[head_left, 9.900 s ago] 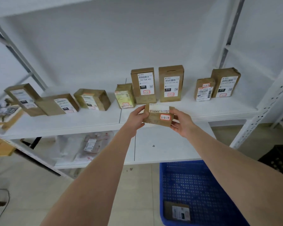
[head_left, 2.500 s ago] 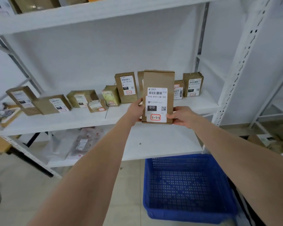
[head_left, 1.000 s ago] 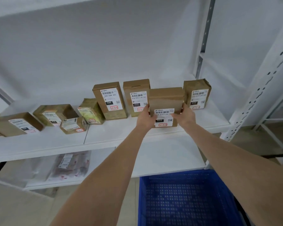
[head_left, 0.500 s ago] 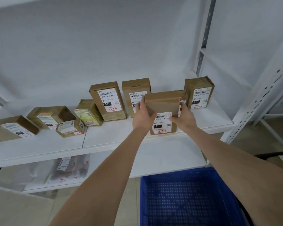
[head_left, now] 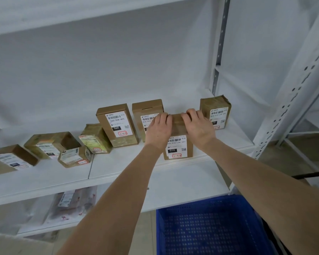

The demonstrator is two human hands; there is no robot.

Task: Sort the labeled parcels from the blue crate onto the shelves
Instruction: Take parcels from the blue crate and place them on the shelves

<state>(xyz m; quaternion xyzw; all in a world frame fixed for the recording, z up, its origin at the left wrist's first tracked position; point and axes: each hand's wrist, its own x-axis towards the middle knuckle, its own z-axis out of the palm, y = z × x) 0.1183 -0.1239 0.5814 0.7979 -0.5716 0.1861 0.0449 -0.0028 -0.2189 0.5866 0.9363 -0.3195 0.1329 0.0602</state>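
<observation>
In the head view, your left hand (head_left: pixel 159 130) and right hand (head_left: pixel 198 127) both lay on the upper part of the upright brown parcel (head_left: pixel 178 149). Their fingers were curled over its top edge, gripping it from either side. The parcel stood on the white shelf (head_left: pixel 127 166) near its front edge, label facing you. It was just ahead of a plain box (head_left: pixel 145 111) behind your left hand and a taped box (head_left: pixel 216 111) beside your right. The blue crate (head_left: pixel 210 227) sat low, under your right forearm.
</observation>
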